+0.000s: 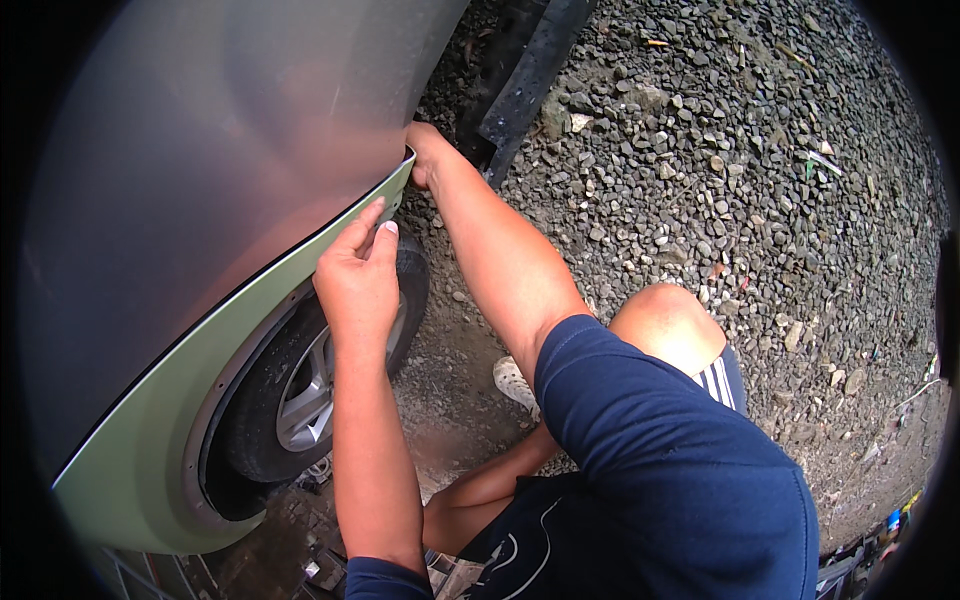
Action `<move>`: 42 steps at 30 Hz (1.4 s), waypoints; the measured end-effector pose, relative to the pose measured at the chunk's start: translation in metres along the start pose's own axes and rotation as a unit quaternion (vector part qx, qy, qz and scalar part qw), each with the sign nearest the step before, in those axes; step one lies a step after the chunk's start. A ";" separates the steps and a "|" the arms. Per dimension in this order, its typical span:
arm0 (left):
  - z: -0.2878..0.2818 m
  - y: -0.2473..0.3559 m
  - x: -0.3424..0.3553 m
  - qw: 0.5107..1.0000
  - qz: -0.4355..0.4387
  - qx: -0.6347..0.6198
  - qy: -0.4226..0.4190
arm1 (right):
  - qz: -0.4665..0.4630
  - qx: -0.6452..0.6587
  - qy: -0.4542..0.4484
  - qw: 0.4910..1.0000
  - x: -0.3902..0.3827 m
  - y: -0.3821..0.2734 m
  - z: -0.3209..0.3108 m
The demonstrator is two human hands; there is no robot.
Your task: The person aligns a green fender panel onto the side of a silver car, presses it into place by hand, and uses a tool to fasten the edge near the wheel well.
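A car's pale green fender (300, 255) curves over the wheel under the grey body panel (230, 130). My left hand (358, 270) is at the fender's far end, its thumb and a forefinger stretched out apart at the green surface. No object shows between them. Just beyond, my right hand (424, 158) reaches in at the panel's corner. The fingers of that hand are hidden behind the edge, so what they touch or hold does not show. Below my left hand sits a black tyre (255, 440) with a silver alloy wheel (308, 405).
Grey gravel (700, 150) covers the ground to the right. A long black plastic-looking piece (520, 90) lies past my right hand. My bent knee (665, 325) and a light shoe (515, 382) are close to the wheel. Small coloured items (893, 522) lie at the lower right.
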State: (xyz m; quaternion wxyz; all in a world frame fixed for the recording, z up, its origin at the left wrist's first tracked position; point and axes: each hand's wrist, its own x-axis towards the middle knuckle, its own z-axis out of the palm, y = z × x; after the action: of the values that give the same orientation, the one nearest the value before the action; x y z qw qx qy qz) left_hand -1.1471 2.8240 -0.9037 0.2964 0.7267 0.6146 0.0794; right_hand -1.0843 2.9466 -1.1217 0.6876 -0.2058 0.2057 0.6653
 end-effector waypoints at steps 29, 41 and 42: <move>0.001 0.003 0.000 1.000 -0.001 0.000 0.001 | -0.028 0.031 0.006 0.999 0.004 0.010 -0.002; 0.001 0.003 0.001 1.000 0.006 0.001 -0.005 | -0.021 -0.029 0.005 0.999 0.020 0.011 -0.008; 0.000 0.001 0.000 1.000 0.003 -0.001 -0.003 | -0.018 -0.020 0.006 1.000 0.016 0.013 -0.006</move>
State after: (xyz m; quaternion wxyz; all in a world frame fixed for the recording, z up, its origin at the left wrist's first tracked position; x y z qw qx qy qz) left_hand -1.1465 2.8239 -0.9030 0.2988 0.7283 0.6116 0.0788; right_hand -1.0973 2.9566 -1.1353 0.6941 -0.2276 0.1923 0.6553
